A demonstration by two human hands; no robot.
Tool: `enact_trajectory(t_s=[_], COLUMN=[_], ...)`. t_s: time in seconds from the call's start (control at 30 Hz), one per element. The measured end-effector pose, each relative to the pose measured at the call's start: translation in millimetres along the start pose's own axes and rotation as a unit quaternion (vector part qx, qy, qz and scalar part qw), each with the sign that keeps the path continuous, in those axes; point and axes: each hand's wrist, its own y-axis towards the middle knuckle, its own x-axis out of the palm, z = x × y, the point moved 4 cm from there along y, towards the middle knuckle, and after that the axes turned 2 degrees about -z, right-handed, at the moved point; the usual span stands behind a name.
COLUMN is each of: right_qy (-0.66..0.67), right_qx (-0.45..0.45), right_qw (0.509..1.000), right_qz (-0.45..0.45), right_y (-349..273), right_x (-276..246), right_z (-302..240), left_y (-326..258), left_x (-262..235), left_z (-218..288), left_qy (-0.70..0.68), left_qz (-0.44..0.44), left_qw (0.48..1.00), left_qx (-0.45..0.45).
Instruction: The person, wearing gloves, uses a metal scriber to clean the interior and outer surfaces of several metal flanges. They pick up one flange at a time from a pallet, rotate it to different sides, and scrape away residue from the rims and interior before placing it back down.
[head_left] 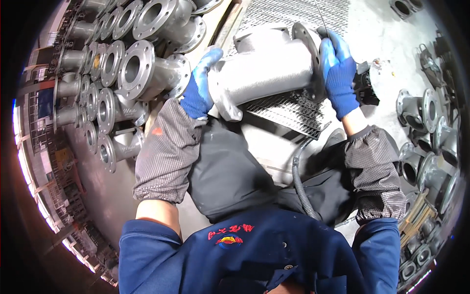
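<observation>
A silver-grey flanged pipe fitting (269, 71) lies across the front of me, with a round flange at each end and a short branch on its far side. My left hand (200, 83), in a blue glove, is closed on the left flange. On the other side my right hand (339, 71), gloved in blue too, grips the rim of the right flange; its palm side is hidden. A thin dark rod (320, 14) runs up from beside the right fingertips. Beneath the fitting is a metal mesh plate (289, 110), partly covered by it.
Stacked flanged fittings (139, 68) rise close on my left. More fittings (418, 110) stand on the floor at right. A grey corrugated hose (297, 179) runs between my legs. A black object (366, 83) sits just right of my right hand.
</observation>
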Motion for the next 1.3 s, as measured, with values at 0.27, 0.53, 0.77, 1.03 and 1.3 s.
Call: enact_trajectory(t_s=[0.27,0.53,0.77,1.03,1.3], right_qy=[-0.112,0.005,-0.129,-0.159,-0.203], right_qx=[0.026,0.148,0.129,-0.002,0.051], right_qw=[0.988,0.971,0.962,0.973,0.957], right_qz=[-0.107,-0.186,-0.203,-0.168,-0.201], right_y=[-18.1,-45.6,-80.9,-89.0,-98.3], right_x=[-58.6,-83.0,-101.6,-90.5,-76.4], right_z=[30.6,35.6,41.0,14.4,0.8], left_y=[-55.9,-100.0,-115.6,-115.0,-115.1], left_x=[63.2,81.6,69.4,43.0,40.7], left_z=[44.5,34.2,23.2,21.8,20.4], left_qy=[0.465,0.595,0.576,0.558,0.497], left_qz=[-0.147,-0.117,-0.138,-0.074,-0.026], left_qw=[0.830,0.769,0.788,0.825,0.868], left_qx=[0.272,0.201,0.166,0.051,-0.011])
